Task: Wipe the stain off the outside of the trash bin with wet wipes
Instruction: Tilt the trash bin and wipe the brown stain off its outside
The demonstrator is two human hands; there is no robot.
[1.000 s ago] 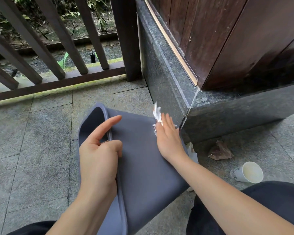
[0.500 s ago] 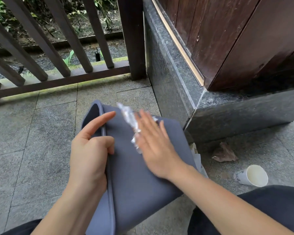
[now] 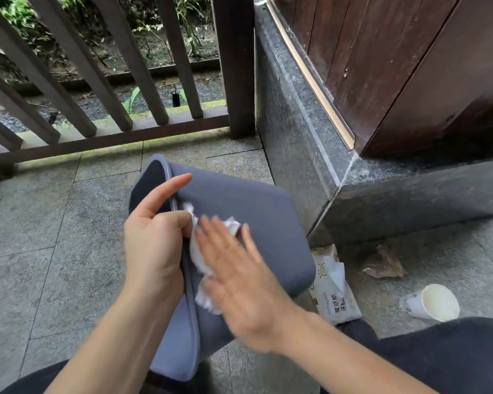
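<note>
Trash bin [image 3: 239, 223] tipped on side on paved floor, between knees. Left hand [image 3: 154, 240] grips rim, forefinger straight. Right hand [image 3: 239, 280], fingers flat and blurred, presses crumpled wet wipe [image 3: 199, 263] on outer wall near rim. Wiping mid-way, by my judgement; no stain visible, so remainder unclear. Wipe pack [image 3: 333, 288] beside bin.

Right hand [image 3: 239, 280] flat on wipe [image 3: 197, 257]

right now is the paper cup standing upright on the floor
No, the paper cup lies on its side on the stone floor, its open mouth facing the camera, right of the wipes pack.
</note>
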